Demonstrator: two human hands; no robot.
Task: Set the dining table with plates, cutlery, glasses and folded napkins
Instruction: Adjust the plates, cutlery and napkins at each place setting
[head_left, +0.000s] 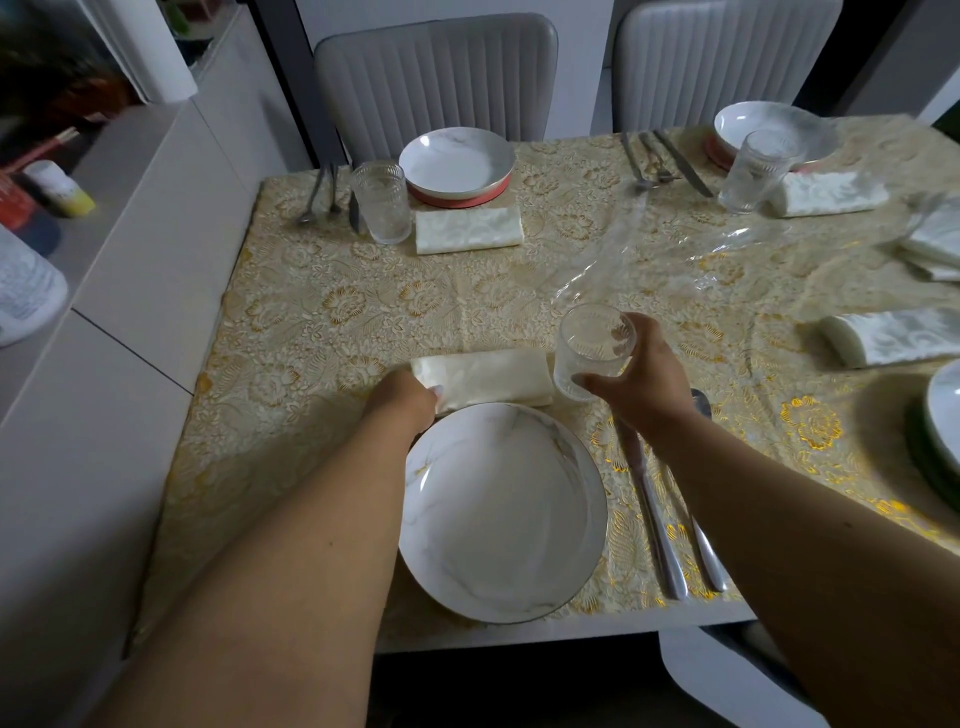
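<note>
I am working on the near place setting, and the step now is the glass and the napkin together. My right hand (641, 376) is curled around the glass (594, 352), thumb at the low part and fingers behind, and the glass is tilted a little, so I cannot tell if its base touches the tablecloth (322, 312) already. My left hand (408, 397) pinches the left end of the napkin (488, 376), which lies folded just beyond the plate (504, 512), with its near edge touching or almost touching the rim. The knife (652, 512) and the spoon (698, 493) lie to the right of the plate, partly under my right arm. The setting across the table (the one with glass, plate and napkin ready) shows the pattern: glass beside the napkin, between plate and cutlery. I think the next move asks me to bring the glass upright and set it down just right of the napkin, beyond the cutlery tips, then release softly, because a thin glass on a soft cloth may tip. The napkin perhaps needs only a small straightening.
</note>
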